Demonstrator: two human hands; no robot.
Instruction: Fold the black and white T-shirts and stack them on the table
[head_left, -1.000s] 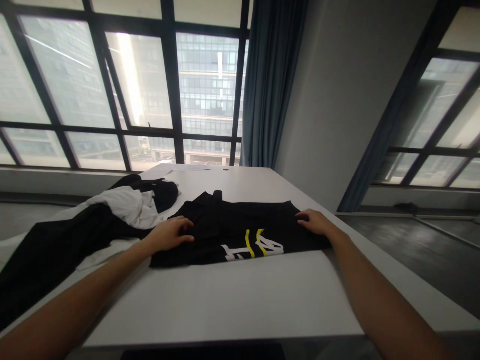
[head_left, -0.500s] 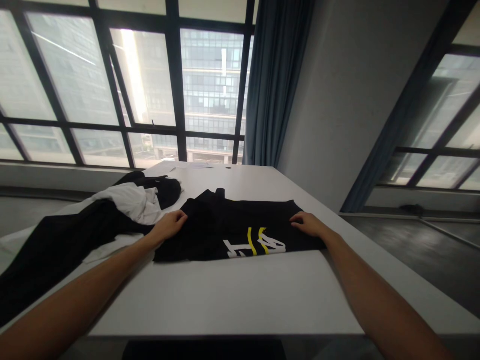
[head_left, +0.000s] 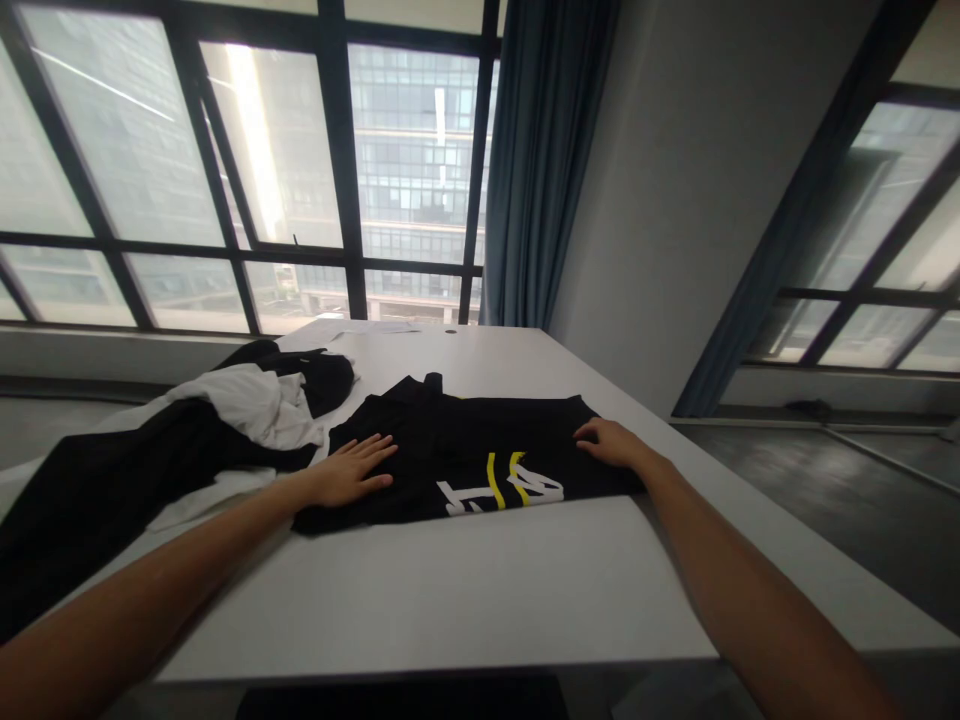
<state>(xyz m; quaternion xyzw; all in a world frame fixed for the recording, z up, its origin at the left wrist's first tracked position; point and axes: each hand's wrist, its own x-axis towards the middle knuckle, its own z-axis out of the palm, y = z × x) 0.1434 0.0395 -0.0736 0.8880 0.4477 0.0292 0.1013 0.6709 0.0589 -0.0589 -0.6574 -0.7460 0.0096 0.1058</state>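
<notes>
A black T-shirt with white and yellow print lies folded over on the white table. My left hand rests flat on its left part, palm down with the fingers spread. At the shirt's right end is my right hand, its fingers curled and pinched together on the black cloth. The fingertips there show only in part.
A loose pile of white clothes and black clothes lies along the table's left side. White paper lies at the far end. Beyond stand windows, a blue curtain and a grey wall.
My left hand has let go of the shirt's left edge and opened out flat on the cloth, a little lower and further in. My right hand stays at the right end.
</notes>
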